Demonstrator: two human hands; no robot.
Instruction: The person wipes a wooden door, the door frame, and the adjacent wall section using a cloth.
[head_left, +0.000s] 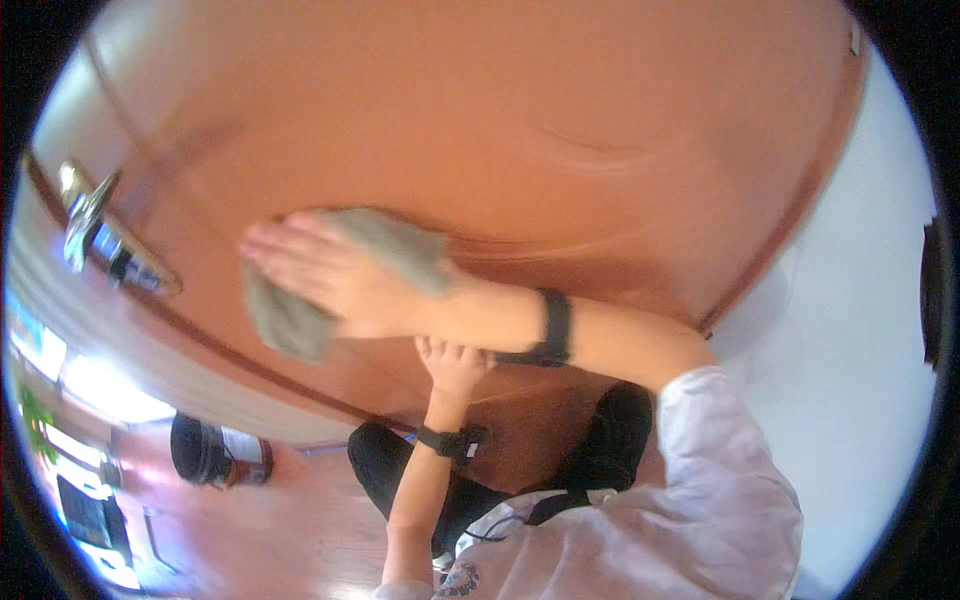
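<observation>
A wooden door (450, 112) with an orange-brown surface fills the view in front of me. My right hand (360, 285) presses a grey-green cloth (292, 319) flat against it, fingers pointing left; parts of the cloth stick out above and below the hand, which is blurred. Below it, my left hand (457, 364) rests with its fingertips against the door, partly under my right forearm, with no object visible in it. Faint curved streaks show on the door surface right of the cloth. A black band is on each wrist.
A shiny metal door handle (86, 221) on a long plate juts out at the left. White wall (840, 300) borders the door at the right. A dark bucket-like container (199, 450) is on the reddish floor (300, 532) at the lower left. My bent knees are close below the hands.
</observation>
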